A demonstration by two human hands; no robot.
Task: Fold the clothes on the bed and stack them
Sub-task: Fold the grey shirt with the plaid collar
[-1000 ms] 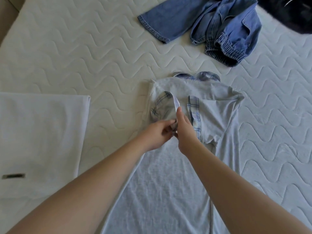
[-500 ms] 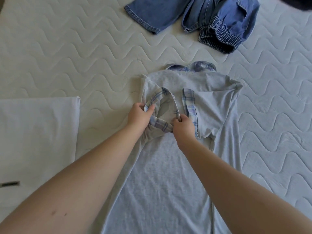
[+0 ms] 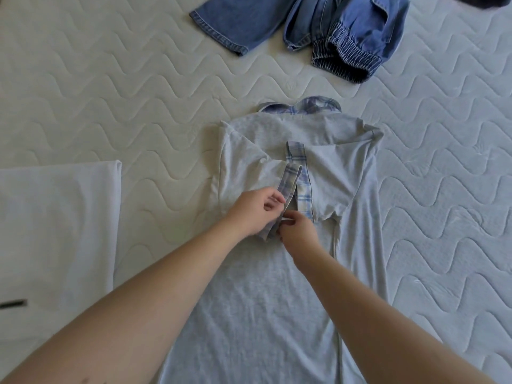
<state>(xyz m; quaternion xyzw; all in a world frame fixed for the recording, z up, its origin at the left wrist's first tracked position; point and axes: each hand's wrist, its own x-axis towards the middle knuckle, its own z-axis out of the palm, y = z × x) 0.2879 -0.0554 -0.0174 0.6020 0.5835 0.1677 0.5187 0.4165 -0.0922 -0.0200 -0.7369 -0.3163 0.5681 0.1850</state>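
Head view: a grey shirt (image 3: 277,300) was seen laid flat on the quilted bed (image 3: 110,92), collar away from the person, long axis running straight out from the body. Both sleeves were folded inward over the back. The plaid cuff (image 3: 289,181) of the left-side sleeve was pinched by the left hand (image 3: 256,210) and, just below, by the right hand (image 3: 297,231), the two nearly touching. Denim trousers (image 3: 318,26) lay beyond the collar; a folded white cloth (image 3: 55,231) lay to the left.
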